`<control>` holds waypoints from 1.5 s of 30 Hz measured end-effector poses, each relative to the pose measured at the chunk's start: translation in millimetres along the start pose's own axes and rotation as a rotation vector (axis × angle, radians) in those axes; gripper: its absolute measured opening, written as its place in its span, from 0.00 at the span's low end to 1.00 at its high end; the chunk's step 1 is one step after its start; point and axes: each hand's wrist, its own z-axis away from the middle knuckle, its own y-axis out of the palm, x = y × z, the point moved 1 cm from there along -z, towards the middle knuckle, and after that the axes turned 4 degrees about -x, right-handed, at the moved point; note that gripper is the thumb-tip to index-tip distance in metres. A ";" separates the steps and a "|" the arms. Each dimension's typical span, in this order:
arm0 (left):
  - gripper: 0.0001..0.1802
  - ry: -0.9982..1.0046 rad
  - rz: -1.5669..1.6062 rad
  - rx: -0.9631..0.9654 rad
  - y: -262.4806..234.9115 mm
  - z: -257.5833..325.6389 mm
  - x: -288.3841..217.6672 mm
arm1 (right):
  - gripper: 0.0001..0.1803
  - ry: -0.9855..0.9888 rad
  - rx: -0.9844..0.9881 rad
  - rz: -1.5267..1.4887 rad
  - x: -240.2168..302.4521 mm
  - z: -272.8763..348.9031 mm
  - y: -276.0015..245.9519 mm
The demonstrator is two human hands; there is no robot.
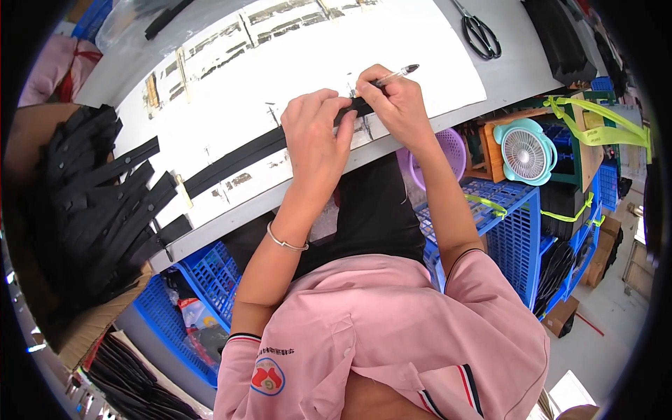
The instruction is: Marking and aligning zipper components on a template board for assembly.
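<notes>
Head view, centre-top of frame. Left hand (316, 129) lies palm-down, fingers loosely bent, pressing flat on a black strap (238, 157); nothing gripped, just pinning it to the white sheet (294, 63). Strap runs diagonally from lower left, under the left hand, up to the right hand (395, 105); its right end shows between the two hands, just under the right fingers. Right hand is closed round a pen (396, 73), tip end hidden down by the strap end, cap end pointing to the upper right. Hands are just beside each other, thumbs near touching.

White sheet covers most of the grey table (514, 70), smudged with dark marks. Black scissors (479, 33) lie upper right on the table, well apart from the hands. Pile of more black straps (105, 203) fans out at left of frame, hanging over the table's left end. Below the table edge at right: small teal fan (525, 150), purple basket (451, 150) just beside the right forearm, blue crates (514, 231). Silver bangle (283, 243) on the left wrist. Pink shirt (392, 336) fills the lower centre.
</notes>
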 end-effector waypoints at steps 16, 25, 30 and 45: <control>0.08 -0.046 -0.067 -0.002 5.0 0.5 0.0 | 0.07 -0.024 0.114 -0.009 -8.6 4.4 -5.1; 0.15 -0.021 -0.081 -0.013 -1.2 8.3 -0.3 | 0.09 -0.017 0.079 0.009 -3.3 5.4 -5.2; 0.20 -0.129 -0.228 0.087 -37.3 33.2 -2.0 | 0.07 -0.035 -0.060 -0.238 -11.8 13.0 -6.8; 0.21 -0.096 -0.337 0.018 -131.6 29.2 59.6 | 0.05 0.014 -0.237 -0.253 -12.9 10.1 2.5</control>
